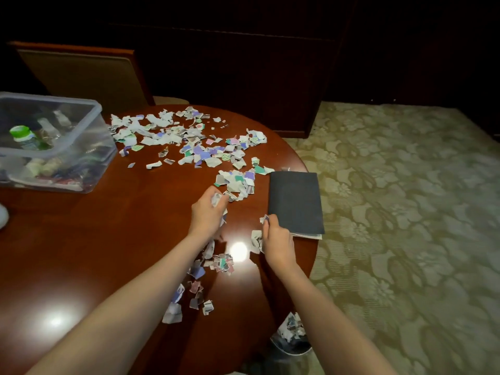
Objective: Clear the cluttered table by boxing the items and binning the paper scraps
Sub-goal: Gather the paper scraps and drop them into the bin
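1. Across the round bench point(113, 239) I count one box, one booklet and a litter of paper. With the box filled, I judge the scrap-binning step is in hand.
2. One clear box point(89, 147) sits at the far-left edge. It holds items, among them one green-capped bottle point(20, 133).
3. One dark booklet point(296, 201) overhangs the right edge, not yet boxed.
4. One bin point(293, 338) stands on the floor below the near-right edge, with paper in it.
5. Two hands are working. My left hand point(207, 212) is curled around a clump of scraps toward the right edge. My right hand point(277, 238) grasps the booklet's near-left corner, with a scrap at its fingertips.
6. The paper scraps point(189, 136) are too many for me to count. They lie in three loose groups: a wide spread along the far edge, a heap beside the left hand, and a trail toward the near edge.
7. Next, I reckon the clump must travel over the near-right edge and drop into the bin, held tightly enough not to shed.
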### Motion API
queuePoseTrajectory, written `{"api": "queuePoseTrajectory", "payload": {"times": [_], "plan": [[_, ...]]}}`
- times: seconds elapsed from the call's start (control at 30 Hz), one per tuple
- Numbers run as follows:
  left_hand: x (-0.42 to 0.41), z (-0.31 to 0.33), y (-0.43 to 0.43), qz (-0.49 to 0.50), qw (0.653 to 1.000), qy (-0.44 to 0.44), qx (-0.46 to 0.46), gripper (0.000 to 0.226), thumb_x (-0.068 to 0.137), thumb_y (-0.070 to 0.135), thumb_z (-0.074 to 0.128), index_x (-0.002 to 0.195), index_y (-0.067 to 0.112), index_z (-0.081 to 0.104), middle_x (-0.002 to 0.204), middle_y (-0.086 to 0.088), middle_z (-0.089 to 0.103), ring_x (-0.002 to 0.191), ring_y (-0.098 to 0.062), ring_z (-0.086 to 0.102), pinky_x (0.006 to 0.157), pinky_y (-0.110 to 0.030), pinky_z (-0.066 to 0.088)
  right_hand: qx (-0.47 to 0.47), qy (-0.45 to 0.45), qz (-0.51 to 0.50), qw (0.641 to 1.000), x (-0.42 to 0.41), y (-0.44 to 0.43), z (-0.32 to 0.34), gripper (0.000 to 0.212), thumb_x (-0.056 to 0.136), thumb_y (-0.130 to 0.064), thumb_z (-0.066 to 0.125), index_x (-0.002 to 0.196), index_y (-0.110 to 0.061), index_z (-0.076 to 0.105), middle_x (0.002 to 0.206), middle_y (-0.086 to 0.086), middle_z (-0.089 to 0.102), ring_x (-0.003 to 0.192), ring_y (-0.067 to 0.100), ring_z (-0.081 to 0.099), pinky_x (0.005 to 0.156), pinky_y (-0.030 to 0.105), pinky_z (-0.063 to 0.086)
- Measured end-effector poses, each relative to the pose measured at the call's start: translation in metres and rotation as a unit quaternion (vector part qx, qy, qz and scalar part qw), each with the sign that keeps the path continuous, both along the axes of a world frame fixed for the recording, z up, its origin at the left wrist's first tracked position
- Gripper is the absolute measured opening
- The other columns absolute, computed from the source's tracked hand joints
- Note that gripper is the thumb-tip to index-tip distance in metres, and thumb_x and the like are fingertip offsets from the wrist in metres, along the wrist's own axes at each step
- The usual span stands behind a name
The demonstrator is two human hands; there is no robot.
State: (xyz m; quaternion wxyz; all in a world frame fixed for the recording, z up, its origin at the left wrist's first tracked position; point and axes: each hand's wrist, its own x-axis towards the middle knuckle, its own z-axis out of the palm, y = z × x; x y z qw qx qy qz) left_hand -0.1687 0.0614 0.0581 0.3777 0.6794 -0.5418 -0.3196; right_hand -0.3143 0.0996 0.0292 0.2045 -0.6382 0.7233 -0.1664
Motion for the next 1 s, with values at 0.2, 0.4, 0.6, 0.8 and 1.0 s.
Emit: {"api": "queuePoseTrajectory", "payload": {"times": [0.2, 0.4, 0.6, 0.8, 1.0], "plan": [[-0.06, 0.002, -0.001, -0.08, 0.997, 0.009, 0.003, 0.019, 0.096, 0.026, 0.049, 0.1, 0.009, 0.055, 0.095, -0.003, 0.054, 0.09, -0.015, 0.049, 0.073, -0.027, 0.037, -0.015, -0.003, -0.059, 0.998, -0.042, 0.015, -0.001, 0.032, 0.102, -0.027, 0.027, 0.115, -0.005, 0.046, 0.091, 0.021, 0.066, 0.086, 0.04, 0.062, 0.065, 0.038, 0.041], [-0.121, -0.001, 0.008, -0.155, 0.988, 0.015, 0.001, 0.018, 0.094, 0.024, 0.051, 0.083, 0.01, 0.05, 0.076, -0.004, 0.053, 0.071, -0.016, 0.047, 0.058, -0.019, 0.035, 0.014, -0.05, -0.154, 0.987, -0.088, 0.038, -0.001, 0.033, 0.102, -0.028, 0.027, 0.118, -0.006, 0.046, 0.092, 0.024, 0.064, 0.086, 0.04, 0.061, 0.063, 0.037, 0.038], [-0.178, -0.008, 0.019, -0.222, 0.974, 0.041, 0.017, 0.019, 0.093, 0.024, 0.053, 0.079, 0.01, 0.049, 0.072, -0.003, 0.052, 0.071, -0.016, 0.048, 0.059, -0.022, 0.036, 0.029, -0.051, -0.224, 0.973, -0.129, 0.06, -0.008, 0.035, 0.103, -0.026, 0.026, 0.122, -0.004, 0.047, 0.094, 0.024, 0.065, 0.088, 0.038, 0.062, 0.065, 0.034, 0.037], [-0.224, -0.025, 0.035, -0.276, 0.957, 0.062, 0.06, 0.022, 0.093, 0.025, 0.053, 0.079, 0.009, 0.048, 0.071, -0.003, 0.05, 0.065, -0.013, 0.043, 0.052, -0.011, 0.032, 0.053, -0.06, -0.292, 0.953, -0.158, 0.08, -0.019, 0.035, 0.103, -0.026, 0.026, 0.123, -0.006, 0.046, 0.091, 0.019, 0.064, 0.08, 0.031, 0.058, 0.062, 0.029, 0.033], [-0.256, -0.054, 0.045, -0.301, 0.948, 0.07, 0.076, 0.029, 0.093, 0.018, 0.053, 0.067, 0.017, 0.041, 0.058, 0.003, 0.045, 0.048, 0.001, 0.046, 0.046, -0.013, 0.032, 0.074, -0.087, -0.333, 0.936, -0.177, 0.088, -0.05, 0.034, 0.103, -0.027, 0.027, 0.118, -0.003, 0.046, 0.09, 0.022, 0.064, 0.085, 0.037, 0.062, 0.059, 0.032, 0.041]]}}
